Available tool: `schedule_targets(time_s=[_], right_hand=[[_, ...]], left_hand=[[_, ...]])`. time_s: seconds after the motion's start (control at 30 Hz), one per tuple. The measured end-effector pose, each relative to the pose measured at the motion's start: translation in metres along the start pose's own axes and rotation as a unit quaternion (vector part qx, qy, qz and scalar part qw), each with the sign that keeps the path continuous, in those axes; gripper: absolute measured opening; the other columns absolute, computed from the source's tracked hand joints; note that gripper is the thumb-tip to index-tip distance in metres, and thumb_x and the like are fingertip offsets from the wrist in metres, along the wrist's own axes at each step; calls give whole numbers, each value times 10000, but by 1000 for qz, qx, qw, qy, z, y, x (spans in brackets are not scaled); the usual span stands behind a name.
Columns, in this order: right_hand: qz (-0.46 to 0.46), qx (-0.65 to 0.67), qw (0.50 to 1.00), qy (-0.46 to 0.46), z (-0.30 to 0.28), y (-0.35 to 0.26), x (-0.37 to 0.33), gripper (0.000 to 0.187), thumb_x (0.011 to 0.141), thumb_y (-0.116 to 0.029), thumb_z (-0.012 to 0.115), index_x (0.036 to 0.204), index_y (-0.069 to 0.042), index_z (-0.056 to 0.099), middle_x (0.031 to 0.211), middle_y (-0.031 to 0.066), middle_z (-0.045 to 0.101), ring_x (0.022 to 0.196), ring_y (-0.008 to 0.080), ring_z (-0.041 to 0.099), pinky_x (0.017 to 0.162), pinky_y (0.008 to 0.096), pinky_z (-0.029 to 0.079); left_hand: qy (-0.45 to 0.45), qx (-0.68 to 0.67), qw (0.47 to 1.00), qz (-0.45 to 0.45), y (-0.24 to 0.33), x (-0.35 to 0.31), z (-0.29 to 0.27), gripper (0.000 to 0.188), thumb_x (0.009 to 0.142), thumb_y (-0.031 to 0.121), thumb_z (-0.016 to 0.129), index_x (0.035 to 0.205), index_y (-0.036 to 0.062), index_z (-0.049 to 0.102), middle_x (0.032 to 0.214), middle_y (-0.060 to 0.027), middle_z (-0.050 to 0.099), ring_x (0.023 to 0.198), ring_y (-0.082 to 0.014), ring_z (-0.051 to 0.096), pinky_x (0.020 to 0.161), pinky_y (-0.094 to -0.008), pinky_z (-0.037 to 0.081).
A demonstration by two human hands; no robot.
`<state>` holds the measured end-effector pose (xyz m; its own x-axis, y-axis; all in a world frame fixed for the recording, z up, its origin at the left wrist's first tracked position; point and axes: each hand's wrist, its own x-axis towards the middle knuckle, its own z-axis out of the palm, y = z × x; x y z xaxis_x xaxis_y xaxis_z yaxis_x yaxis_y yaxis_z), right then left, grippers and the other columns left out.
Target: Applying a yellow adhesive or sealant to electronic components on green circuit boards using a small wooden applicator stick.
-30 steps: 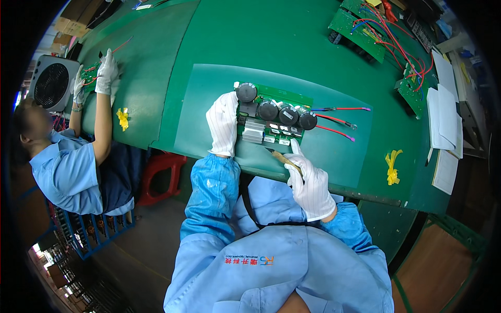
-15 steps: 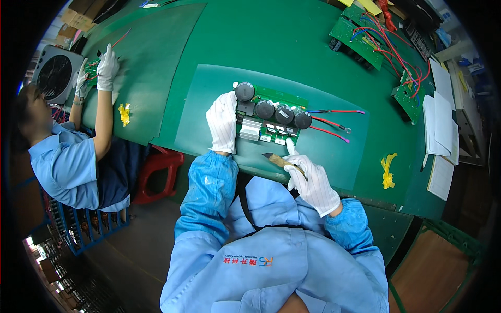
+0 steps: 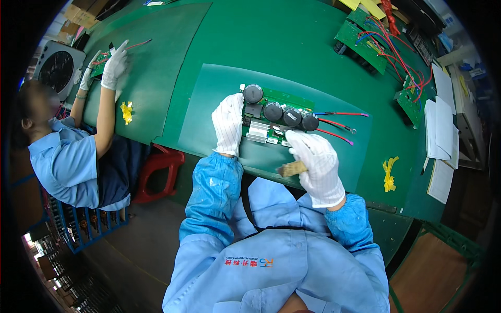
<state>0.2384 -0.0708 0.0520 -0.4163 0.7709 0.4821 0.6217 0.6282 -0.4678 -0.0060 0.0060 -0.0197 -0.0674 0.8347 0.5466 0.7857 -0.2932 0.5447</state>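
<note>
A green circuit board (image 3: 284, 104) with several round black capacitors and a silver heat sink lies on a green mat (image 3: 209, 109). Red and blue wires (image 3: 336, 125) trail from its right end. My left hand (image 3: 228, 122), in a white glove, rests flat against the board's left edge. My right hand (image 3: 313, 161), also gloved, grips a wooden-handled brush (image 3: 292, 168) whose head is down at the board's near edge, hidden under my fingers.
More green circuit boards with red wires (image 3: 383, 44) lie at the back right. White papers (image 3: 441, 135) sit at the right edge. Yellow tape pieces (image 3: 389, 172) stick to the bench. A person at the left (image 3: 68, 156) handles a small board; a fan (image 3: 55, 65) stands beside them.
My right hand has moved up from the near side of the mat onto the board's near edge with the brush. The person at the left shifted their raised hand slightly.
</note>
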Motion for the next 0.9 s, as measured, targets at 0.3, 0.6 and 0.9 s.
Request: schedule_targets(time_s=[0.3,0.6,0.9], right_hand=[[38,20,999,-1,19,-13,5,604,788,20,666,1384,-49,604,1368,125,610,1256,350,579,1060,464,463],[57,-3,998,9,25,-32,2,496,881,-11,647,1369,44,579,1357,186,618,1271,363,586,1095,474,464],[96,30,995,12,25,-34,0,533,847,-3,627,1376,40,578,1384,180,591,1259,360,571,1102,490,439]], left_hand=[[16,106,992,69,-3,-1,1,185,939,78,661,1118,30,669,1061,-92,690,910,-262,684,735,-391,551],[5,126,991,51,-4,-5,2,170,985,98,613,1130,24,661,1085,-99,686,924,-293,679,753,-418,561],[-21,32,999,-9,-6,-8,1,235,941,43,624,1174,28,644,1102,-125,676,963,-310,681,790,-410,569]])
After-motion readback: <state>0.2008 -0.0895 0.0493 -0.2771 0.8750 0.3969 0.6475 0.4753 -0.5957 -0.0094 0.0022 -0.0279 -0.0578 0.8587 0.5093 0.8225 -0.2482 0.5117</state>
